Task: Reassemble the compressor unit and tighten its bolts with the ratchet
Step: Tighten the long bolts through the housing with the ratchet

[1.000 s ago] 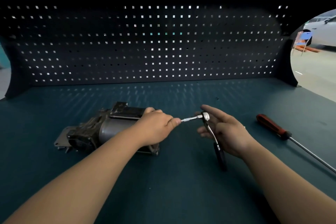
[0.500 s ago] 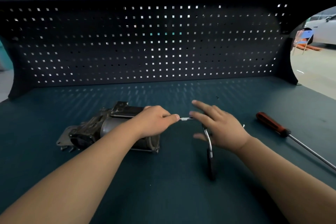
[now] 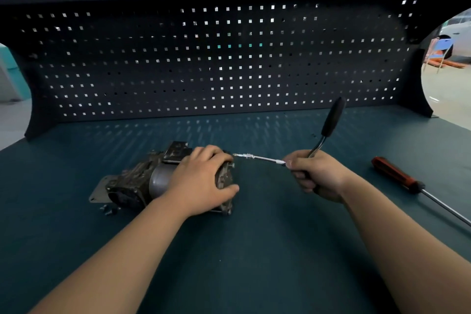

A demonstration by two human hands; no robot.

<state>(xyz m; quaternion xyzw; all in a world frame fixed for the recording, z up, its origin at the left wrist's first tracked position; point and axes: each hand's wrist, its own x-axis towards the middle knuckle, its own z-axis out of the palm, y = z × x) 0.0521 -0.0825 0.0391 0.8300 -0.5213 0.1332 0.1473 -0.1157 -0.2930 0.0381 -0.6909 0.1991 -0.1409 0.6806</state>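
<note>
Tightening: left hand (image 3: 201, 181) clamps fingers over the grimy grey metal compressor unit (image 3: 137, 182), right hand (image 3: 318, 176) fingers wrap the black-handled chrome ratchet (image 3: 331, 120) (extension apparently at its end bolt); drive square, short swings.

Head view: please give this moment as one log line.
left hand holds compressor | right hand grips ratchet | screwdriver lies untouched

Your grey metal compressor unit (image 3: 142, 181) and black-handled chrome ratchet (image 3: 332, 118)
Unit lies on its side; the ratchet's slim extension bar (image 3: 260, 158) meets its right end, handle raised.
</note>
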